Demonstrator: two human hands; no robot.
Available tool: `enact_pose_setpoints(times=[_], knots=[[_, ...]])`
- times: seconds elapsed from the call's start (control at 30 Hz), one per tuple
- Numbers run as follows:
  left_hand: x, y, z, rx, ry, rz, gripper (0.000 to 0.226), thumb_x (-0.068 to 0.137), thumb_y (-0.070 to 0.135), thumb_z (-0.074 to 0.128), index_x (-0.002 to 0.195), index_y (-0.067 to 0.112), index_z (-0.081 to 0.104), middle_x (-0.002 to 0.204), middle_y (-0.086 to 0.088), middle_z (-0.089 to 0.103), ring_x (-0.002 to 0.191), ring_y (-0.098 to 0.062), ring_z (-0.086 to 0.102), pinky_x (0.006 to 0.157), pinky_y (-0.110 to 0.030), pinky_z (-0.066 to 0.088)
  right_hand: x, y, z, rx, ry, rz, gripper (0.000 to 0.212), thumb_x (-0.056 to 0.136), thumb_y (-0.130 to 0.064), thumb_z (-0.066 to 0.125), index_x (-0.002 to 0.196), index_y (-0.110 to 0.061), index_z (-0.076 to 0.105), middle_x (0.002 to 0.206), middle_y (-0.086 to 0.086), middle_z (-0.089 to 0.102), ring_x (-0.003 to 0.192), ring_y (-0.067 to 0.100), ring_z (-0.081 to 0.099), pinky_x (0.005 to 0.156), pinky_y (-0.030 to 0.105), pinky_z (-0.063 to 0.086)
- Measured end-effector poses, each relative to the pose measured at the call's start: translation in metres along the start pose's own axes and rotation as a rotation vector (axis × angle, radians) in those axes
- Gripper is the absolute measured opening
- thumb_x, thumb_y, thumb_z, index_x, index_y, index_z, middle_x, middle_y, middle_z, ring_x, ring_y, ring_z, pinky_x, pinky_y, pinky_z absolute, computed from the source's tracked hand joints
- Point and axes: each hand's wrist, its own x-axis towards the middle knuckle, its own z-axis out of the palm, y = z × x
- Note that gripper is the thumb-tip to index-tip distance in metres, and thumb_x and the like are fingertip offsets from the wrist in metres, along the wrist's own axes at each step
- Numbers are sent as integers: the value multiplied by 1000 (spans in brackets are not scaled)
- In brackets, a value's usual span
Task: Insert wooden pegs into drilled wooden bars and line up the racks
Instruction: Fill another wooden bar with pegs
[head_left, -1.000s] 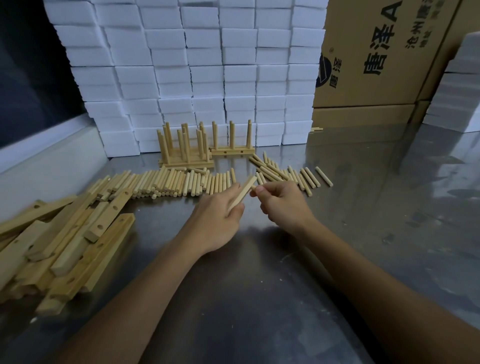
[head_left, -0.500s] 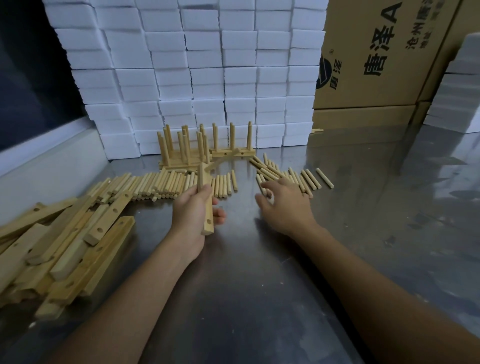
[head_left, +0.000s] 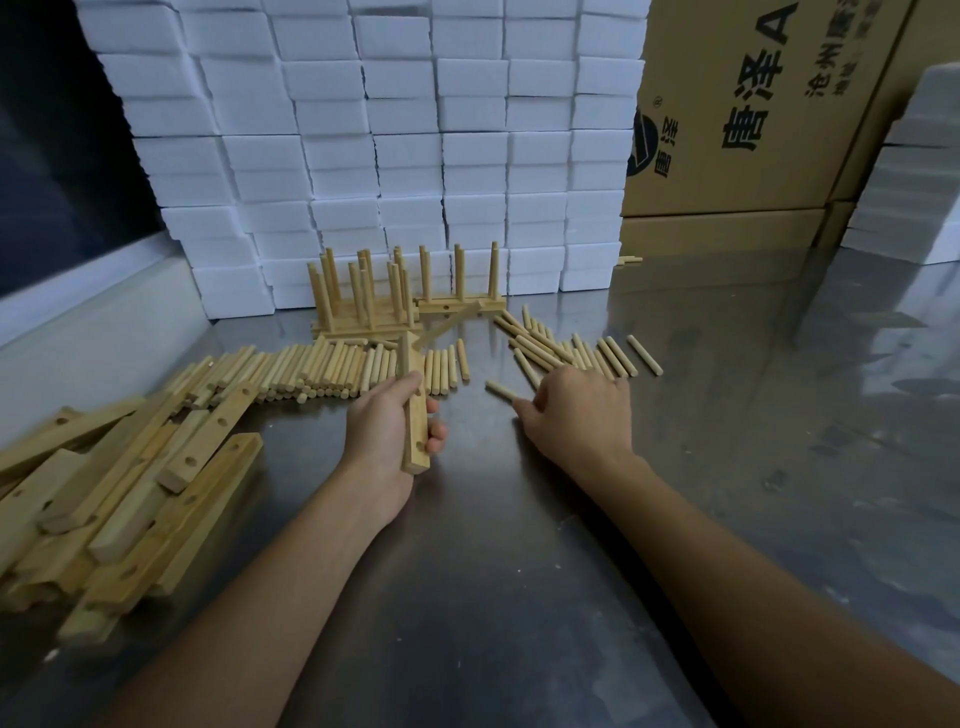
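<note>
head view looks down on a steel table (head_left: 727, 467). the left hand (head_left: 387, 431) has its fingers and thumb curled round a drilled wooden bar (head_left: 414, 410), clamped on it about the middle; the bar stands nearly upright, with a drilled hole showing near its lower end. to the right of the bar, the right hand (head_left: 576, 415) lies palm down over the near edge of a scatter of loose pegs (head_left: 571, 348); its fingers bend down among them, and one peg (head_left: 501, 391) sticks out leftward from under the fingertips. whether that hand actually pinches a peg i cannot tell, since the fingertips are hidden.

behind the bar, a long row of pegs (head_left: 311, 369) lies side by side on the table, running away to the bar's left. further behind the bar stand the finished racks (head_left: 374, 296), their pegs pointing up, set close together, with one more rack (head_left: 460, 291) just to their right. far to the left of the bar is a heap of drilled bars (head_left: 130, 483), stacked crosswise and overlapping.

beyond the racks rises a wall of white foam blocks (head_left: 389, 130). to the right of it stands a cardboard box (head_left: 753, 104) with printed characters, and another stack of white blocks (head_left: 914, 166) sits at the right edge.
</note>
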Motion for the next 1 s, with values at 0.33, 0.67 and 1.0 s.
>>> enact_pose_setpoints(times=[0.33,0.67,1.0], knots=[[2,-3,-3,42,-18,14,12,94,6,49,85,3,56,66,-8,53,42,-15,50,34,-20,32,-2,-7,-1,152,-143,-115,33,97,-27,61,127,-13,61,118,6,65,108,25,59,92,44,52],[-2,-1,-7,14,-30,3,11,97,9,49,89,3,55,59,-4,56,42,-15,49,32,-20,31,-5,-7,0,466,-135,-163,34,104,-15,43,136,-23,49,125,4,48,102,15,44,83,29,35],[-5,-1,-10,79,-86,36,17,102,19,48,109,11,61,83,-9,67,43,-17,53,32,-18,30,-9,-2,3,630,96,-186,38,98,-47,54,77,-16,64,63,-2,56,58,10,48,55,27,39]])
